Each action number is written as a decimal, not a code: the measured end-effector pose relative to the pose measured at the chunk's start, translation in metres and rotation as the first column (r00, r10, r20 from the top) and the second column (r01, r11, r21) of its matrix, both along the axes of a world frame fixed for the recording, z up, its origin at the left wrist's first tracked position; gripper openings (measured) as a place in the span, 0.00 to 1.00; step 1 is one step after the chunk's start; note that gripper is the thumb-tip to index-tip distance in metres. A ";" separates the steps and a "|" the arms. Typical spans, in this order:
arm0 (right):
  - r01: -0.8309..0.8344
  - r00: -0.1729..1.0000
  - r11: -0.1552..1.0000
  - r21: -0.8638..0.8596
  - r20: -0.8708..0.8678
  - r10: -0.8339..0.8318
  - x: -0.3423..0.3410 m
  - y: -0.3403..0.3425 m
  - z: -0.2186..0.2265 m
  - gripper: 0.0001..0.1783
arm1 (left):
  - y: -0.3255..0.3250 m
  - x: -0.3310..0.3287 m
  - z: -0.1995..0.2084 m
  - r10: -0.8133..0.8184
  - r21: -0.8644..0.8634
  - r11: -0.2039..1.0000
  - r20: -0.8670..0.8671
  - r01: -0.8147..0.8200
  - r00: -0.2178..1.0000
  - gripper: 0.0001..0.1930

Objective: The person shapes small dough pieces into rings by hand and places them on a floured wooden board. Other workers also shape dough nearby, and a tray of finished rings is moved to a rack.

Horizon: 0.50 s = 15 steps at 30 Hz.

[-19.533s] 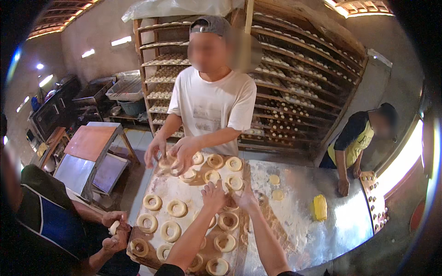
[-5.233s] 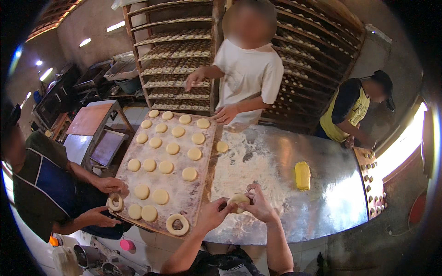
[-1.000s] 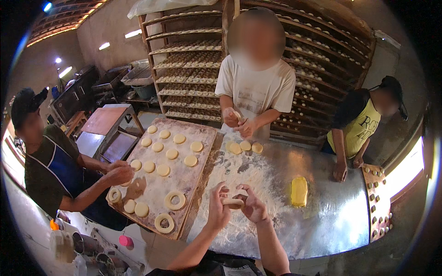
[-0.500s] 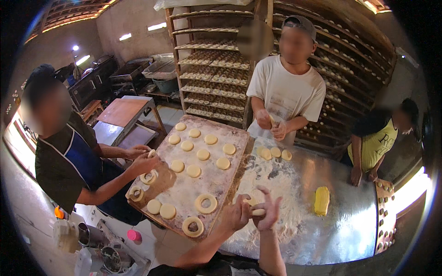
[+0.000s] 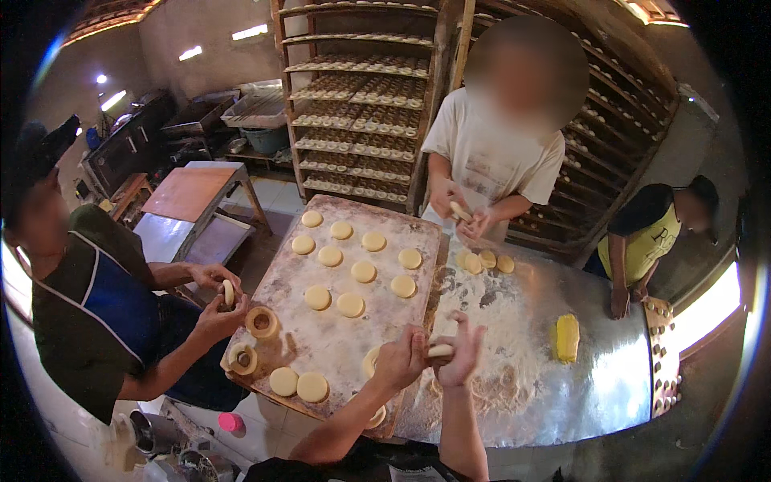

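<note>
A piece of pale dough (image 5: 440,351) is held edge-on between my two hands above the table. My left hand (image 5: 401,359) pinches its left edge between thumb and fingers. My right hand (image 5: 459,353) has its thumb side against the dough's other edge, with several fingers raised and spread. Below my left forearm, dough rings (image 5: 370,362) lie partly hidden on the floured wooden board (image 5: 329,345). Across the same board are several flat dough discs (image 5: 363,271). Whether the held piece has a hole cannot be seen.
A floured metal table (image 5: 530,402) carries a yellow block (image 5: 567,338) and small dough pieces (image 5: 487,259). Stacked dough rings (image 5: 263,322) stand at the board's left. Co-workers stand left, opposite and far right, the first two handling dough. Tall racks (image 5: 357,116) hold trays of dough.
The view has shifted slightly. My hands still hold the dough together, now seen more edge-on. The left co-worker has drawn a dough piece back from the board toward their body.
</note>
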State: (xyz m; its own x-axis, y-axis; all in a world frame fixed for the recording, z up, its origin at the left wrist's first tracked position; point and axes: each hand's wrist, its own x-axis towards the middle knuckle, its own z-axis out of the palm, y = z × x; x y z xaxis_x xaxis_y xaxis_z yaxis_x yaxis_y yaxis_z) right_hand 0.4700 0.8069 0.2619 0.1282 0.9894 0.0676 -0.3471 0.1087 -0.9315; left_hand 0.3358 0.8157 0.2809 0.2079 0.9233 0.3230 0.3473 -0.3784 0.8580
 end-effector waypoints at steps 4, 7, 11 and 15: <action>-0.196 0.973 0.961 0.193 -0.081 0.214 -0.007 0.006 -0.004 0.36 | 0.012 -0.009 0.007 -0.034 -0.013 0.999 0.050 0.034 0.998 0.11; -0.144 0.980 0.963 0.227 0.168 0.107 -0.005 0.013 -0.006 0.39 | 0.019 -0.014 0.009 -0.060 -0.094 0.994 0.030 0.062 0.998 0.11; -0.241 0.929 0.940 0.242 0.338 0.151 -0.002 0.025 -0.008 0.41 | 0.031 -0.018 0.008 -0.128 -0.061 0.990 -0.049 0.124 0.991 0.13; -0.043 0.969 0.996 0.082 0.248 0.021 0.001 0.033 -0.006 0.40 | 0.044 -0.019 0.006 -0.188 -0.198 0.965 -0.058 0.174 0.980 0.16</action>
State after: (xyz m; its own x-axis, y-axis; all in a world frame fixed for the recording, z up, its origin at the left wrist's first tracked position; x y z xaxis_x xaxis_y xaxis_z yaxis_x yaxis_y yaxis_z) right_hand 0.4714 0.8401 0.2562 0.0650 0.9819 0.1781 -0.1125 0.1845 -0.9764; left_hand 0.3167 0.8597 0.2866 0.3943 0.9110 0.1210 0.3545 -0.2722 0.8946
